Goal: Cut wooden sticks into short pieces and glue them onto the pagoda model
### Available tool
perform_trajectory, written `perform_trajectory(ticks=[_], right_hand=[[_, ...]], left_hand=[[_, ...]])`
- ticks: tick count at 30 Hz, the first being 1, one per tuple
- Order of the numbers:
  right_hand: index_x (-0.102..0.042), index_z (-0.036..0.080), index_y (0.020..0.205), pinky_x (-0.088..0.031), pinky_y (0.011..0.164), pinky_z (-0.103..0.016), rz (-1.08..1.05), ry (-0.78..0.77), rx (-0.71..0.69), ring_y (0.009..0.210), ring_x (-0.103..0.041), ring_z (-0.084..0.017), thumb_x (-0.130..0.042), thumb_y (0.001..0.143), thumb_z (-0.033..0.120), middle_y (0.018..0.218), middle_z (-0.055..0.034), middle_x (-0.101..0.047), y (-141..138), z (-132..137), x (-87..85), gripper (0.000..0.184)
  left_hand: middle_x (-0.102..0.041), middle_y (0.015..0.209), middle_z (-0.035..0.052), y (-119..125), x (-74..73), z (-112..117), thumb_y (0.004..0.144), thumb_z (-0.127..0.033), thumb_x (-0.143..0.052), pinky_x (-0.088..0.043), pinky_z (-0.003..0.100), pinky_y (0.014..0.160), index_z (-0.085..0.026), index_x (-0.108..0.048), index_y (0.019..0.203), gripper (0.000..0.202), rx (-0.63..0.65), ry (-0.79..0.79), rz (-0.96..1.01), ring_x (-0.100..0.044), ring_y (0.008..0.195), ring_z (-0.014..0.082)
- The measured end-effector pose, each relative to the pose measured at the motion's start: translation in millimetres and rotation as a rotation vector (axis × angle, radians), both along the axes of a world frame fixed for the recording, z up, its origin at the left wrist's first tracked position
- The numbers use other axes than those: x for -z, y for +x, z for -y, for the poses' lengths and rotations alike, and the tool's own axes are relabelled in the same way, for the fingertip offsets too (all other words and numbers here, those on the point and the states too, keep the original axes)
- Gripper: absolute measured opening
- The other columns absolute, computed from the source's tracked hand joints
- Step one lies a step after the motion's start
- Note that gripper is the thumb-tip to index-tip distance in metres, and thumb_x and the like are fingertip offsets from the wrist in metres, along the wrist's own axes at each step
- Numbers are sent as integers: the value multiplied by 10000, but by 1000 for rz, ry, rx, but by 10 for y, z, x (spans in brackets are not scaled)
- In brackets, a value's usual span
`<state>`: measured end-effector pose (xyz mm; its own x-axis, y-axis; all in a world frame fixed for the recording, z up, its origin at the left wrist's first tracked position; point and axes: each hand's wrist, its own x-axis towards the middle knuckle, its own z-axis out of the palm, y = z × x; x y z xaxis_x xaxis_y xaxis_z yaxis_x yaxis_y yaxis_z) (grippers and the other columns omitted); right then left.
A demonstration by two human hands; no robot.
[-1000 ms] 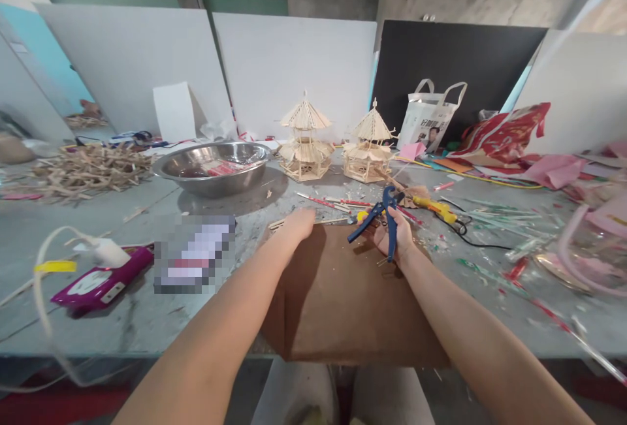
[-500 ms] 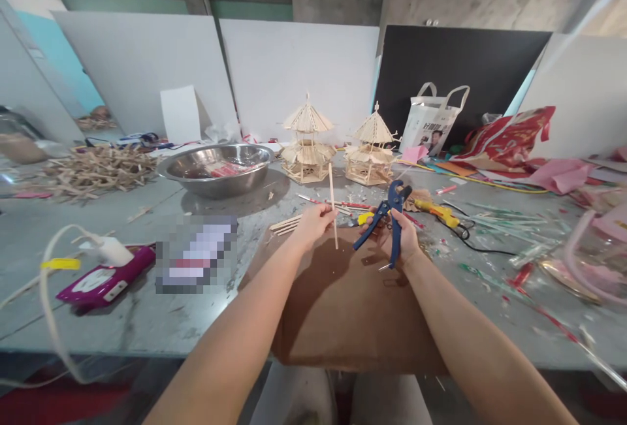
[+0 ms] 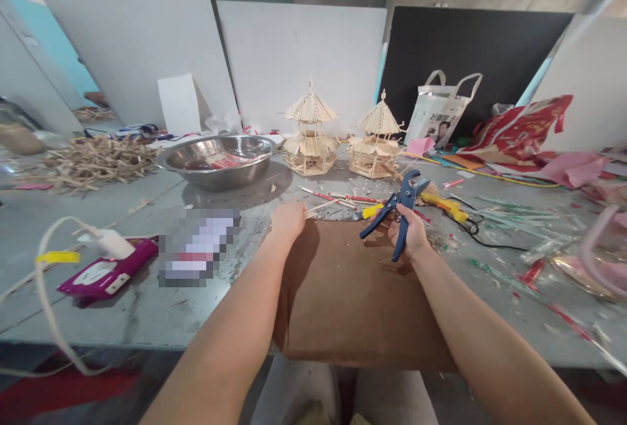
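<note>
My left hand (image 3: 289, 219) is closed over the far left edge of a brown board (image 3: 362, 294). A thin wooden stick (image 3: 321, 206) slants out to the right from its fingers, which are mostly hidden by the back of the hand. Other pale stick ends show beside the fingertips. In my right hand (image 3: 410, 229) is a blue pipe cutter (image 3: 404, 216), its handles spread and its metal jaw pointing up and away. The cutter is above the board's far right part.
Two wooden stick pagoda models (image 3: 311, 134) stand behind the board. At left are a steel basin (image 3: 215, 177), a stick pile (image 3: 98, 160), a blurred-out phone (image 3: 198, 249) and a purple power strip (image 3: 108, 275). A yellow glue gun (image 3: 445, 206) and green strips (image 3: 514, 216) lie at right.
My left hand has moved left and down to the board's edge; the stick it held upright is now slanted low. The pipe cutter has shifted slightly right and up in the view.
</note>
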<state>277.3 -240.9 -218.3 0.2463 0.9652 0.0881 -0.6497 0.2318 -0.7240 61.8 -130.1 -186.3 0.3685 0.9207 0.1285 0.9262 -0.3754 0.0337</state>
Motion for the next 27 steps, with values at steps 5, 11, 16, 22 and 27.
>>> perform_trajectory(ticks=[5,11,16,22,27], right_hand=[[-561,177,818,-467,683,-400,-15,-39,-11,689,-609,-209,-455,685,272,641,-26,-629,14,-4,20,195],[-559,173,826,-467,682,-396,-49,-45,-14,665,-610,-202,-432,698,258,628,-25,-630,14,-6,9,199],[-554,169,832,-467,678,-398,-60,-39,-25,668,-609,-200,-411,704,254,651,-29,-636,11,-2,-10,209],[-555,161,837,-470,659,-373,-53,-52,-35,655,-606,-198,-426,695,273,632,-34,-628,35,-28,27,222],[-549,150,824,-474,611,-342,41,-90,-13,608,-595,-187,-476,678,298,625,-30,-618,6,-21,32,220]], left_hand=[[-605,901,130,-3,-13,30,701,-154,-391,-408,328,736,-149,-602,858,263,-12,-73,-51,-539,882,237],[-594,906,144,-20,51,-5,721,-143,-375,-400,332,745,-135,-574,880,255,-15,-71,-50,-518,925,254],[-595,819,123,41,34,26,785,-192,-313,-388,315,707,-128,-511,932,255,14,2,168,-538,829,225],[-454,565,-24,399,27,327,794,-288,-353,-340,201,505,-158,-475,844,185,216,-234,963,-427,493,83],[-349,476,-75,604,162,529,718,-411,-470,-316,185,423,-150,-493,780,269,353,-847,1361,-339,375,44]])
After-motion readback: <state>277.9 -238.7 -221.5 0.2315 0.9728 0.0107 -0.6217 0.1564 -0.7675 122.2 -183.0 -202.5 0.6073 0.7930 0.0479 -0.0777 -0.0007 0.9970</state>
